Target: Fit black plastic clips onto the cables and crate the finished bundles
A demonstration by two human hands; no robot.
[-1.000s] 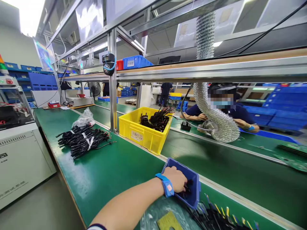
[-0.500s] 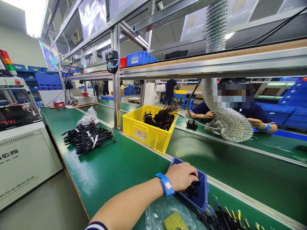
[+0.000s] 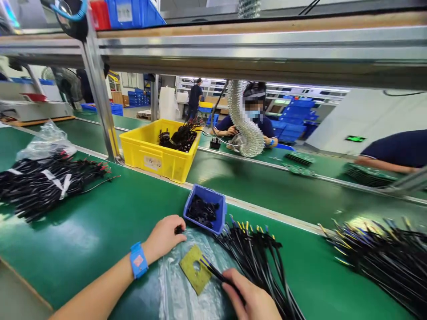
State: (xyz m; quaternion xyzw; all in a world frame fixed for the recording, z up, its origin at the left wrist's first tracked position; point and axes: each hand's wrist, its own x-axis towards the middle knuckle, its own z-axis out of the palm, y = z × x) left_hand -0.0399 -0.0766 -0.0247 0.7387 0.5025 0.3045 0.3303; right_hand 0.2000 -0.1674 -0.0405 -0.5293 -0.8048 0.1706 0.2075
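My left hand (image 3: 165,238), with a blue wrist strap (image 3: 138,261) behind it, is closed around a small black part (image 3: 179,229). It is beside a blue bin (image 3: 218,213) of small black parts. My right hand (image 3: 251,293) grips a black cable (image 3: 218,273) with bare blue and yellow wire ends. Those ends lie over a yellow-green square pad (image 3: 191,273) with a hole in it. Under the pad is a clear plastic bag (image 3: 173,284). To the right of the bin lies a bundle of black cables (image 3: 253,249) with blue and yellow ends.
A yellow bin (image 3: 140,151) of black cables stands against the metal post (image 3: 100,98). Taped black cables (image 3: 40,182) lie at left, more cables (image 3: 380,253) at right. Across the bench a co-worker (image 3: 260,120) sits behind a clear hose (image 3: 242,120), near stacked green circuit boards (image 3: 367,174).
My left hand has come out of the blue bin with a small black part. My right hand has come into view holding a cable. The view has swung right.
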